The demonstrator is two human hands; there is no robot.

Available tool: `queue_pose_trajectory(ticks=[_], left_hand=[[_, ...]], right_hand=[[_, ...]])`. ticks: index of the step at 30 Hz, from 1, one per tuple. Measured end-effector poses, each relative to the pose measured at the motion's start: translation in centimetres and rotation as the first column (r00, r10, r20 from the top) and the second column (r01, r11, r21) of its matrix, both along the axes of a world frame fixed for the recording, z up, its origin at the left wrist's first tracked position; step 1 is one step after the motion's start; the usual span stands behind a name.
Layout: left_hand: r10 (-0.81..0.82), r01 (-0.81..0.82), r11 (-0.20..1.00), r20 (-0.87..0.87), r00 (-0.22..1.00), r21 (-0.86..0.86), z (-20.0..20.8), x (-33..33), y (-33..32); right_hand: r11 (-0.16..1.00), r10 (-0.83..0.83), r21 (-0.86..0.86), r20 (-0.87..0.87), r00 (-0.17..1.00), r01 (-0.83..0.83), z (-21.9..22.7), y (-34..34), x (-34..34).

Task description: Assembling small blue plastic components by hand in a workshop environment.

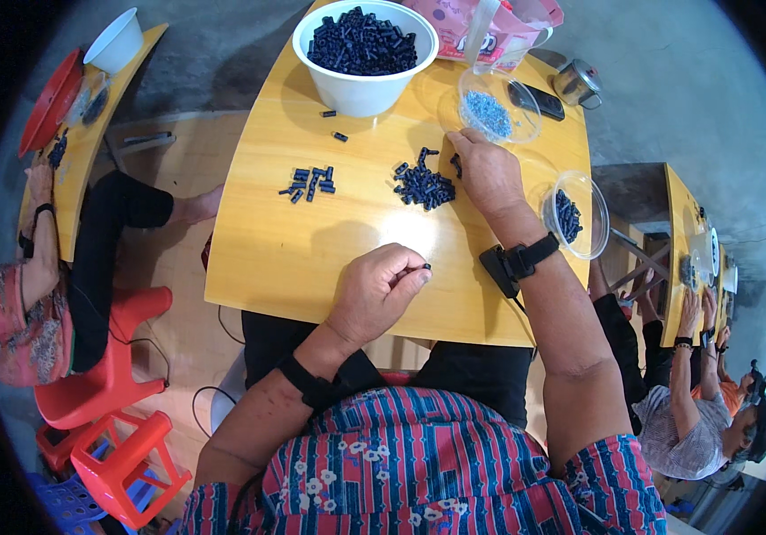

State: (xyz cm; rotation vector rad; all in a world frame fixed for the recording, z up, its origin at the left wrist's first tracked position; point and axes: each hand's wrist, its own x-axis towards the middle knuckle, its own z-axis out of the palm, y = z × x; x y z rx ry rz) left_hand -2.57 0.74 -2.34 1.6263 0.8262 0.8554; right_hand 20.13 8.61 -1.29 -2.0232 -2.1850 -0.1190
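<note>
Near the front of the yellow table, my left hand (376, 290) is closed in a pinch, with the dark tip of a small black cylindrical part (426, 267) between thumb and forefinger. My right hand (487, 171) reaches to the near edge of a clear round tub (525, 134) that holds small blue-silver pieces (487, 114). Its fingers are drawn together, and whatever they grip is hidden. Just left of that hand lies a heap of black cylindrical parts (425, 187). A looser group of similar parts (310, 183) is farther left.
A white bucket (360, 87) full of black parts stands at the back of the table (285, 267). To the right are a clear tub (598, 218) of dark pieces, a black phone (539, 101) and a metal mug (577, 84). A pink bag (525, 36) sits behind. Other people work at side tables.
</note>
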Motion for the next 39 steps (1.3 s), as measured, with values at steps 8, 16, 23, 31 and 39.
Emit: queue_pose_trajectory(ticks=[8, 16, 23, 31, 39], left_hand=[[-0.012, 0.012, 1.0, 0.044, 0.999, 0.005, -0.7, 0.0, 0.0], [0.002, 0.002, 0.997, -0.063, 0.998, 0.071, -0.5, 0.2, -0.1], [0.001, 0.002, 0.996, -0.039, 0.999, 0.091, -1.1, 0.4, -0.1], [0.025, -0.016, 0.993, -0.076, 0.997, 0.115, -1.3, 0.5, -0.3], [0.011, -0.002, 0.994, -0.078, 0.997, 0.114, -1.2, 0.5, -0.3]], right_hand=[[0.996, -0.036, 0.082, -0.09, 0.995, 0.043, 0.6, -3.5, 0.1], [0.982, -0.115, 0.131, -0.132, 0.984, 0.133, 0.1, -7.8, -0.1], [0.994, -0.002, 0.102, -0.264, 0.964, 0.03, 0.6, -11.3, -2.5], [0.992, 0.037, 0.123, -0.421, 0.906, 0.017, -0.3, -12.6, -3.6], [0.976, -0.216, -0.216, -0.976, 0.016, -0.011, -0.9, -13.5, -4.7]])
